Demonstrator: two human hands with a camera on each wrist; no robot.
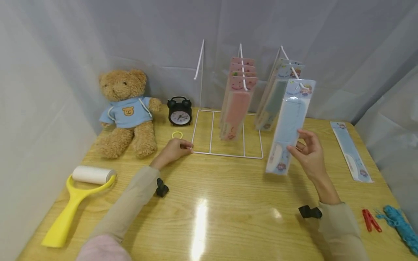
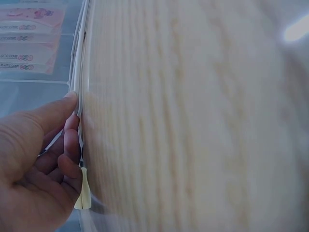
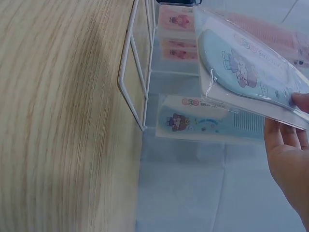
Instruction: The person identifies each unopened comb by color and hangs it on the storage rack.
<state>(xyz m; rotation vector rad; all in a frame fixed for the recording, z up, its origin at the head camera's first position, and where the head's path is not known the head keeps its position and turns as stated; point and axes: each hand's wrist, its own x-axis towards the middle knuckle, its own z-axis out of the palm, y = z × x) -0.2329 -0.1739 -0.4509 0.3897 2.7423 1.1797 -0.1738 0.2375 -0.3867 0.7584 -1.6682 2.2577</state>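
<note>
My right hand (image 1: 310, 154) pinches the lower edge of a packaged blue comb (image 1: 290, 119), tilted, its top at the tip of the right prong of a white wire display rack (image 1: 228, 155). Whether the prong passes through the package's hole, I cannot tell. Several packaged pink combs (image 1: 236, 108) hang from the middle prong, and packaged blue combs (image 1: 272, 98) hang behind the held one. The left prong (image 1: 199, 59) carries nothing. At the rack's front left corner, my left hand (image 1: 173, 151) pinches the wire between thumb and fingers, as the left wrist view also shows.
Another packaged blue comb (image 1: 351, 152) lies at the right. A teddy bear (image 1: 127, 112), black alarm clock (image 1: 180, 111) and yellow ring (image 1: 177, 135) are left of the rack. Nearer lie a yellow-handled roller (image 1: 72, 203), red clip (image 1: 371, 220) and blue yarn (image 1: 400, 226).
</note>
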